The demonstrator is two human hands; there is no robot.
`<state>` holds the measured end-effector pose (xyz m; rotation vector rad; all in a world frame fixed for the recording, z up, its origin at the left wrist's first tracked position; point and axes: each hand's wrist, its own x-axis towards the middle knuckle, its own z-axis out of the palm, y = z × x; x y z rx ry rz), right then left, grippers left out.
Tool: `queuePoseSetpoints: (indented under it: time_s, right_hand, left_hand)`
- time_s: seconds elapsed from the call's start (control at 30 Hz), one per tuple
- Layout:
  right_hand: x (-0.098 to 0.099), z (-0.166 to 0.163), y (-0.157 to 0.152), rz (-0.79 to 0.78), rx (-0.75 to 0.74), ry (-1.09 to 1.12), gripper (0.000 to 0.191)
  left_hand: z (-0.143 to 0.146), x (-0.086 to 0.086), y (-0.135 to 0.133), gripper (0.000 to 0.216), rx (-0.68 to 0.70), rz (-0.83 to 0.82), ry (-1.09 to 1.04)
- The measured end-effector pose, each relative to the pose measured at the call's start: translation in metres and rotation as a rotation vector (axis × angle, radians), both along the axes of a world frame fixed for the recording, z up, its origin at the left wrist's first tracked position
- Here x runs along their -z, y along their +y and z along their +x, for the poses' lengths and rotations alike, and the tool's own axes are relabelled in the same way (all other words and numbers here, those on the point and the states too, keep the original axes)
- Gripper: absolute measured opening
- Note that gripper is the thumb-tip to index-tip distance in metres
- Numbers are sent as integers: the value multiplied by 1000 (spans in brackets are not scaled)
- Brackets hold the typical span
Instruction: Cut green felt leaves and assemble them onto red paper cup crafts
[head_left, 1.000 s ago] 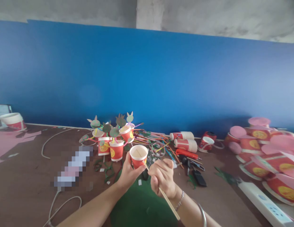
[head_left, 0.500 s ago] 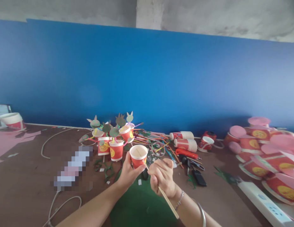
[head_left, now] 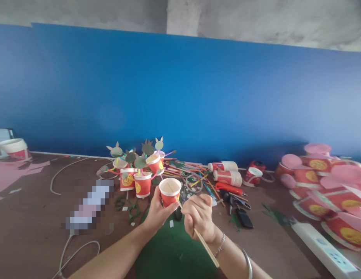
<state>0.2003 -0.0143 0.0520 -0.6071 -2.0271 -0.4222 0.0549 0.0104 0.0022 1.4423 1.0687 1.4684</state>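
My left hand (head_left: pixel 157 213) is wrapped round a small red paper cup (head_left: pixel 170 192) with a white inside, held upright above the table. My right hand (head_left: pixel 199 217) is a closed fist round a thin wooden stick (head_left: pixel 207 250). The stick's tip goes through the cup's side wall and shows inside the cup. Under both hands lies a green sheet (head_left: pixel 171 252).
Behind the cup stand several red cups with green paper leaves (head_left: pixel 139 170), a heap of coloured straws (head_left: pixel 192 174), lying cup stacks (head_left: pixel 228 177), red and black tools (head_left: pixel 237 205). Pink-lidded cups (head_left: pixel 328 186) pile at right, a white power strip (head_left: pixel 322 248) near them. White cable (head_left: pixel 69 252) at left.
Almost nothing: the stick's rear end has risen a little as my right hand keeps it in the cup wall.
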Motion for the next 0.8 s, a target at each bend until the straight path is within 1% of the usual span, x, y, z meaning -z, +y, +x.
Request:
queuePoseSetpoints:
  time_s: [0.23, 0.37, 0.8]
  right_hand:
    - [3, -2, 2, -31, 24, 3, 16]
    - [7, -3, 3, -19, 27, -1, 17]
    - [16, -1, 11, -24, -1, 40, 17]
  left_hand:
    - [0, 1, 1, 43, 44, -46, -69]
    - [0, 2, 2, 43, 45, -73, -100]
    - [1, 7, 3, 39, 24, -58, -54]
